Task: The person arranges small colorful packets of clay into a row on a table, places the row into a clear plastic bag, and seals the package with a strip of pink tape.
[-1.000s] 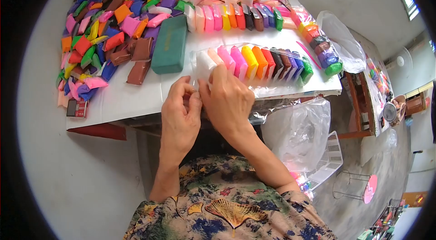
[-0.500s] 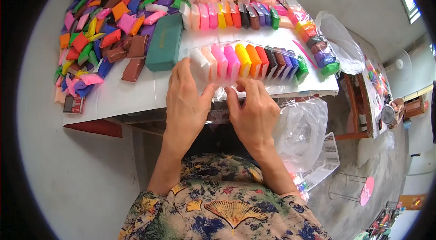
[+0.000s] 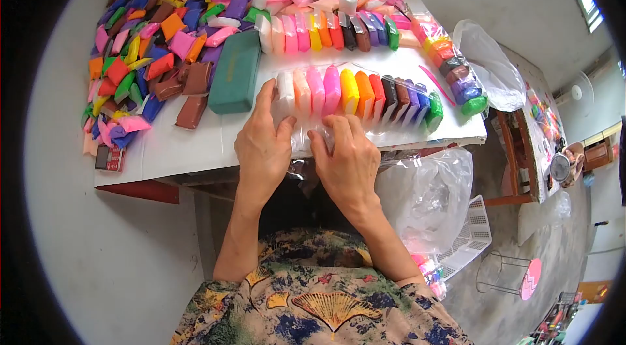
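Observation:
A row of soft, coloured packets (image 3: 349, 94), running from white to green, lies on the white tabletop in clear plastic film. My left hand (image 3: 263, 149) is at the row's left end, fingers stretched along the white packet (image 3: 285, 92) and thumb apart near its lower edge. Close beside it, my right hand (image 3: 349, 165) has its fingers bent and the thumb near the index finger, closed on the clear plastic wrap (image 3: 303, 139) along the near side of the row. Its fingertips are partly hidden by the hand.
Behind stands a second packet row (image 3: 326, 32); a third wrapped row (image 3: 456, 71) lies at the right. A green box (image 3: 235, 74) sits left, beside a large heap of coloured packets (image 3: 169, 25). A clear plastic bag (image 3: 427, 198) hangs from the table's front edge.
My right hand has slid left along the near side of the row, closer to my left hand. My left hand stays at the white end. The view has shifted slightly.

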Demonstrator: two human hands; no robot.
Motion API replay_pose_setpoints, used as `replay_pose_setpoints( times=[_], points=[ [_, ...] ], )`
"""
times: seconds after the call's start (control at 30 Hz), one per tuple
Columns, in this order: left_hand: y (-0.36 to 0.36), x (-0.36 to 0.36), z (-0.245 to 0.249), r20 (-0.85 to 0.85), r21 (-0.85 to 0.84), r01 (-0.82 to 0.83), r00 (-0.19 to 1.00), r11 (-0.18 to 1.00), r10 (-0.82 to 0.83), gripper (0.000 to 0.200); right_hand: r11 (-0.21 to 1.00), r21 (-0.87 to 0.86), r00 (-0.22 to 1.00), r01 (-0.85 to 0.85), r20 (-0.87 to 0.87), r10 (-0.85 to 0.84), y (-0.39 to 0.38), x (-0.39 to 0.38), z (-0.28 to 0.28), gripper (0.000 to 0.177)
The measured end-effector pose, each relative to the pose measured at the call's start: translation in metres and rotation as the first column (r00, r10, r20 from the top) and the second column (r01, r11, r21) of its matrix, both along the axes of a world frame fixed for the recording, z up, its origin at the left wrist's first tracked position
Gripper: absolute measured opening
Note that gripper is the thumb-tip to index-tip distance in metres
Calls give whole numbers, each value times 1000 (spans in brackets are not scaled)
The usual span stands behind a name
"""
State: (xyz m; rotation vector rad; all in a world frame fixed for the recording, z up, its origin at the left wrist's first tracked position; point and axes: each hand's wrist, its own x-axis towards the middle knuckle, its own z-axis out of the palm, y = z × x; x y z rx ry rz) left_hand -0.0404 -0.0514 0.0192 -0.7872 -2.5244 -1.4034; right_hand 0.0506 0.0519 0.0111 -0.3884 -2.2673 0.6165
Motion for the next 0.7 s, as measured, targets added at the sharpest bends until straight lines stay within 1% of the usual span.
replay_pose_setpoints(
  times=[0.03, 0.13, 0.23, 0.33, 0.37, 0.43, 0.5, 0.53, 0.63, 0.7],
  points=[
    [0, 0, -1, 1, 18, -6, 1000, 1000, 6, 55, 1000, -19, 1000, -18, 10, 19, 0, 3, 2, 23],
    [-2, 0, -1, -16, -9, -34, 999, 999, 34, 53, 996, -34, 991, -83, -111, 79, 7, 22, 7, 26],
    [-4, 0, 1, 62, -40, -37, 997, 998, 40, 52, 995, 65, 973, 82, -222, -65, 26, 55, 17, 33],
    [-5, -1, 1, 87, -39, -13, 996, 999, 17, 50, 921, 40, 896, 388, -251, -367, 47, 77, 39, 39],
    [-4, 0, 2, 93, -36, -9, 996, 999, 12, 48, 896, 76, 875, 437, -266, -404, 63, 81, 36, 45],
    [-1, 2, 5, 111, -31, -16, 994, 999, 19, 44, 914, -77, 897, 398, -175, -406, 84, 84, 34, 63],
    [-1, -1, 0, 39, -28, -13, 999, 1000, 14, 46, 931, -251, 950, 266, -95, -297, 102, 83, 29, 70],
    [-1, -3, -2, 2, -28, -13, 1000, 1000, 13, 46, 919, -340, 970, 199, -62, -233, 108, 82, 26, 74],
    [-2, -6, -1, 52, -2, 14, 999, 1000, -14, 46, 896, -427, 984, 124, -61, -165, 119, 75, 19, 74],
    [0, -3, 5, 85, -20, -3, 996, 1000, 5, 45, 893, -434, 983, 121, -73, -169, 120, 73, 20, 69]
  ],
)
